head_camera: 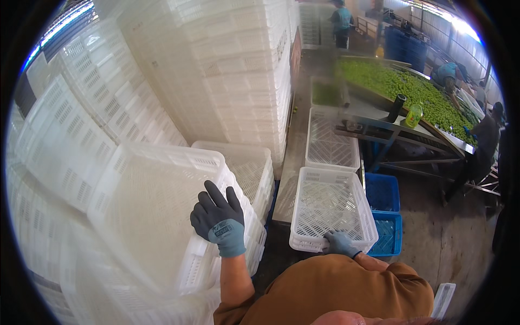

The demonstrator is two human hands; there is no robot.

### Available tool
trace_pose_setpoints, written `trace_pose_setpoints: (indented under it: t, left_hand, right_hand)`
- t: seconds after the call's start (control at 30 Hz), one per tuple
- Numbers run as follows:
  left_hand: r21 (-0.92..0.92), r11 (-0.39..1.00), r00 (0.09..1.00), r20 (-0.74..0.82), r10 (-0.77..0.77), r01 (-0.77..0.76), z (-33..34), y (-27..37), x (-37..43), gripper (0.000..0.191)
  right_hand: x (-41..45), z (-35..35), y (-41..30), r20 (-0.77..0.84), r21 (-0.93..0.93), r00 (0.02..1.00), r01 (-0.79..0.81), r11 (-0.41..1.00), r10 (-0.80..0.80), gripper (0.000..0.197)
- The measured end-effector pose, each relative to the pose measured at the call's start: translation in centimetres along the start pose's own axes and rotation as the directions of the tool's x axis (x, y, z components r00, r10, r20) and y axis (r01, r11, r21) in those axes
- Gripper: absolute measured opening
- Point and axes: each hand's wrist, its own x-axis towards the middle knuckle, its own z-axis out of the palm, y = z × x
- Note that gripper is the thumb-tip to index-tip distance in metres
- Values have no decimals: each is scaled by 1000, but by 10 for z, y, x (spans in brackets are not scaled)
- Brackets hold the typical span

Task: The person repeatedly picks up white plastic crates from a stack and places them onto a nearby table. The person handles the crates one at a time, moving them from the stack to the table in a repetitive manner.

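Observation:
My left hand (pixel 221 221), in a grey-blue work glove with a dark coated palm, has its fingers spread at the side of a stacked white plastic crate (pixel 150 203). Nothing is held in it; whether it touches the crate's rim I cannot tell. My right hand (pixel 342 243), gloved alike, grips the near rim of a white slotted crate (pixel 327 203) in front of my body. That crate has no contents and appears nested on at least one other. Behind it stands another white crate (pixel 331 140).
Tall stacks of white crates (pixel 227 73) rise at the left. A sorting table (pixel 406 91) with green round fruit, a dark cylinder (pixel 396 108) and a bottle (pixel 414 115) is at the upper right. Blue crates (pixel 386 233) sit below it. Several people work beyond.

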Motion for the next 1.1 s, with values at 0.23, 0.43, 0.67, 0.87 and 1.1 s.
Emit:
trace_pose_setpoints:
  t: [0.23,0.43,0.67,0.87,1.1]
  left_hand:
    - [27,999,999,26,-34,34,0,2,1,47]
    - [23,1000,999,35,-15,15,-1,1,1,50]
    - [36,999,998,50,-38,36,1,2,0,48]
    - [29,999,997,59,-46,44,1,1,0,48]
    - [33,999,999,25,-39,39,4,0,1,47]
  right_hand:
    - [3,-2,-4,1,-37,999,-34,999,34,57]
    - [0,-5,-9,-37,-3,999,-17,1000,17,43]
    - [0,-1,-7,-54,-18,999,-4,1000,3,41]
    - [-5,-5,-8,-56,-12,998,11,1000,-11,43]
    - [-10,-6,-8,-30,-30,999,-15,999,14,43]
